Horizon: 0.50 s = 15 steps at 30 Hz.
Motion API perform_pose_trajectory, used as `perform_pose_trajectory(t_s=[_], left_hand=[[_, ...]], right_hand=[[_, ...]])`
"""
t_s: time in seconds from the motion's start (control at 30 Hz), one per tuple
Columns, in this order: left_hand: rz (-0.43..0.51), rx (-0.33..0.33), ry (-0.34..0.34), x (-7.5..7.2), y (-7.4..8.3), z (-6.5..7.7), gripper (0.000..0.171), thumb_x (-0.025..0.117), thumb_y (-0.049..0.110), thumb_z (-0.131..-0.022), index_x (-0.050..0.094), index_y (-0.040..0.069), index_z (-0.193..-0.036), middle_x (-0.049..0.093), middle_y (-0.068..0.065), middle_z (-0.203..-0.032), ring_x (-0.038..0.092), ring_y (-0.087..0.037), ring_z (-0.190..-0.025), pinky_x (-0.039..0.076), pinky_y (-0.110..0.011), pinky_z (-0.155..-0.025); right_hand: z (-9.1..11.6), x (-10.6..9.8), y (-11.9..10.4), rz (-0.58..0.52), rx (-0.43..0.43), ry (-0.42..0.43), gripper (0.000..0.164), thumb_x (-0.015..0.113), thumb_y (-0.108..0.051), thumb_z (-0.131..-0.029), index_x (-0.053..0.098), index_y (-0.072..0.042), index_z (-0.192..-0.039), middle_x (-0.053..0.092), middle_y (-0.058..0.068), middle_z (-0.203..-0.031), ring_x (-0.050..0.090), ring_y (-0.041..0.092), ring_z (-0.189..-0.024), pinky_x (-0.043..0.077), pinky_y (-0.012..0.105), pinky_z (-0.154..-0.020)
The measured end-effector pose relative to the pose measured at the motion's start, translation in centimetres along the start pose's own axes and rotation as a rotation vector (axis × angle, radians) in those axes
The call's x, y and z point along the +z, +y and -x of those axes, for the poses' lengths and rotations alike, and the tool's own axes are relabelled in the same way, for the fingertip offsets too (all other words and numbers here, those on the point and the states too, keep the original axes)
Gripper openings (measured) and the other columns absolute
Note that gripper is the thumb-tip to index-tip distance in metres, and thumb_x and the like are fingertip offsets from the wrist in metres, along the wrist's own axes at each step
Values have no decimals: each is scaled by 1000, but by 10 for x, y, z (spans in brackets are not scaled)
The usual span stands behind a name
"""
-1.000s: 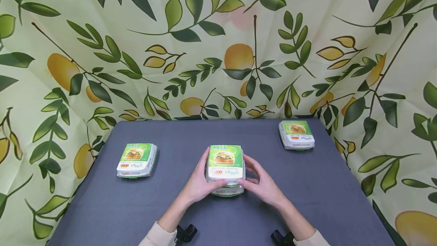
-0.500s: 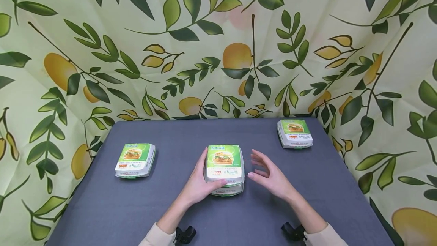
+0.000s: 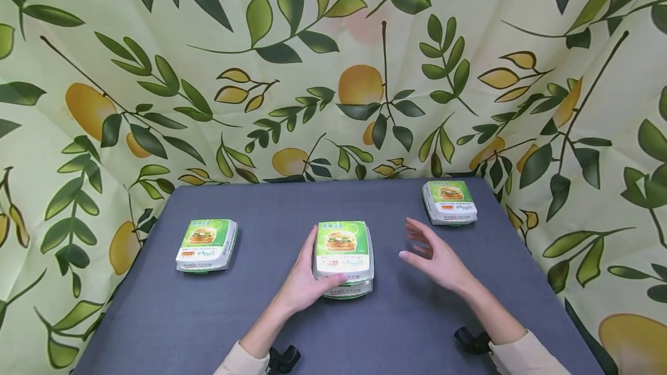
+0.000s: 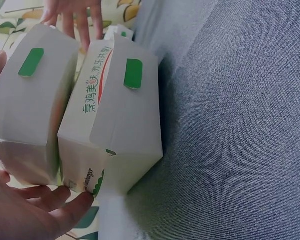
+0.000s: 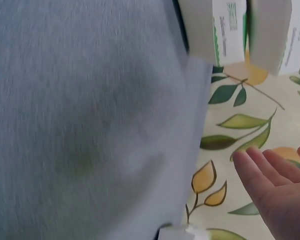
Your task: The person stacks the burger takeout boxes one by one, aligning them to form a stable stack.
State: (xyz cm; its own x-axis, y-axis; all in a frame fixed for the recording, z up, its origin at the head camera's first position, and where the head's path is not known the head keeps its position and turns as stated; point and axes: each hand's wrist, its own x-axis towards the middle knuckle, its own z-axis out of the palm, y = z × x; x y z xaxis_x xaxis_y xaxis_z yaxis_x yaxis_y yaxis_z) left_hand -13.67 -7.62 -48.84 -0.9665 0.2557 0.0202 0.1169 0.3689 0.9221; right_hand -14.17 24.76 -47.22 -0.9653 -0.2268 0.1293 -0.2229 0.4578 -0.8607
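Two white-and-green burger boxes stand stacked at the middle of the table in the head view. My left hand (image 3: 306,279) holds the upper burger box (image 3: 343,242) at its left side, the thumb across its front corner. Beneath it, the lower burger box (image 3: 350,290) rests on the table. In the left wrist view, the fingers (image 4: 55,207) reach along the sides of both boxes. My right hand (image 3: 436,258) hovers to the right of the stack, apart from it, its fingers loosely bent around nothing. The right wrist view also shows that hand (image 5: 285,190) away from the boxes.
One more burger box (image 3: 206,245) lies on the left of the grey table (image 3: 156,317). Another burger box (image 3: 450,201) lies at the back right, beyond my right hand. A leaf-and-fruit patterned cloth (image 3: 312,132) hangs behind the table and along its sides.
My right hand has let go of the stack's right side and moved off to the right. My left hand stays on the stack, and the boxes keep their places.
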Motion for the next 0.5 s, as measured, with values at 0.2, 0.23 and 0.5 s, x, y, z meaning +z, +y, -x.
perform_pose_trajectory(t_s=[0.2, 0.23, 0.5], left_hand=[[4, 6, 0, 1, -2, -1, 119, 86, 48, -77, 9, 26, -165, 16, -3, -169, 18, -26, -153, 20, -59, -118], [4, 7, 0, 2, -3, 0, 119, 86, 48, -78, 9, 26, -165, 16, -4, -169, 18, -27, -153, 20, -60, -118], [-2, -1, -5, 2, -3, 0, 118, 86, 51, -77, 9, 29, -165, 16, -4, -168, 19, -27, -152, 20, -61, -117]], right_hand=[[0, -16, -2, 51, 20, 19, 74, 72, -26, -97, 33, -11, -158, 43, 17, -155, 46, 39, -137, 43, 56, -106], [0, -19, -2, 59, 24, 23, 75, 72, -27, -97, 32, -11, -159, 42, 17, -155, 46, 39, -137, 42, 56, -107], [-4, -40, 2, 105, 75, 77, 78, 73, -30, -96, 32, -8, -159, 41, 21, -154, 44, 39, -138, 40, 55, -109]])
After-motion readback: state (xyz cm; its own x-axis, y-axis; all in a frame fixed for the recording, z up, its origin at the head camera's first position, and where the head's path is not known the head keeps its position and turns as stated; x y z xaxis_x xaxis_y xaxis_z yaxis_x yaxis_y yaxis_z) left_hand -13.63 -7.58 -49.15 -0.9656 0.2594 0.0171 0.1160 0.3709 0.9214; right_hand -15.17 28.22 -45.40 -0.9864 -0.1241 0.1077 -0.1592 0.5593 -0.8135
